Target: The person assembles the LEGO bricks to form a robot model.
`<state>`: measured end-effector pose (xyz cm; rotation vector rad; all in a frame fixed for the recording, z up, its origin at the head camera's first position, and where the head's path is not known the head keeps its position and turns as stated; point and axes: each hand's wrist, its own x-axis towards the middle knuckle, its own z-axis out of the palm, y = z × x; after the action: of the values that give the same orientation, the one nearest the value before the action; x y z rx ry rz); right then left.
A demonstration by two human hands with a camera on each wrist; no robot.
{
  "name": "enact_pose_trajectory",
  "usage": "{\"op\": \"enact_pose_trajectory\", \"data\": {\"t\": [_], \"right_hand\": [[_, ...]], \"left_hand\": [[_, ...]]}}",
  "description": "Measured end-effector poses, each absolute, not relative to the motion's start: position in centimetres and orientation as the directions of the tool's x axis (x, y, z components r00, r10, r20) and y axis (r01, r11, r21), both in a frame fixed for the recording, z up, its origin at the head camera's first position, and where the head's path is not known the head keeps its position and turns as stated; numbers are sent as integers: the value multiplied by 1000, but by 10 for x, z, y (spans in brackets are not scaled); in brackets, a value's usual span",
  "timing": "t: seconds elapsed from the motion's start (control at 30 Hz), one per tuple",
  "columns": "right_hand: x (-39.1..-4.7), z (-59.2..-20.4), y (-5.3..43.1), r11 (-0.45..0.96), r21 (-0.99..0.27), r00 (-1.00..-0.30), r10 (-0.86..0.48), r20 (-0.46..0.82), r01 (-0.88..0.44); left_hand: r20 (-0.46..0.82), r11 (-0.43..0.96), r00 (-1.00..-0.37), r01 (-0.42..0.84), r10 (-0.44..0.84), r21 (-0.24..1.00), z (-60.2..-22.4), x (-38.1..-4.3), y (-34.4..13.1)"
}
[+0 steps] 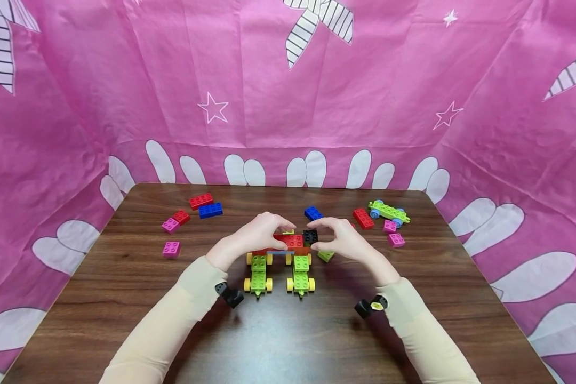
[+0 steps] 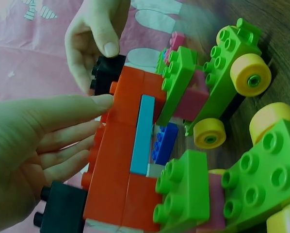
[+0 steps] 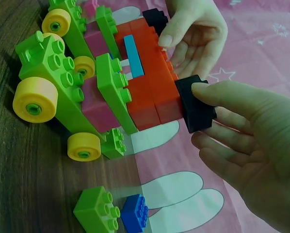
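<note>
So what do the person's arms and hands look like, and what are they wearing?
The left hand and right hand are bare, with no gloves. The left sleeve and right sleeve are long and cream. There's a small black camera at each wrist, and the right one has a yellow spot.

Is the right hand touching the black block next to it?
Touching: the right wrist view shows the right hand with its thumb resting on the black block.
</note>
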<state>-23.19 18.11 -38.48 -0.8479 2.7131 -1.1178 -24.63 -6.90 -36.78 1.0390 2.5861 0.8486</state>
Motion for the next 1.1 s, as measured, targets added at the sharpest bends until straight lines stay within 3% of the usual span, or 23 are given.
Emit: {"op": "enact_pose_trajectory", "data": {"t": [0.57, 1.1], "right_hand": [[-236, -406, 212, 568, -704, -858, -501, 115, -426], [-243, -435, 230, 589, -722, -846, -534, -9, -364]], "left_hand": [[189, 520, -732, 617, 654, 590, -378, -247, -98], [148, 545, -753, 582, 641, 603, -383, -243, -111]]}}
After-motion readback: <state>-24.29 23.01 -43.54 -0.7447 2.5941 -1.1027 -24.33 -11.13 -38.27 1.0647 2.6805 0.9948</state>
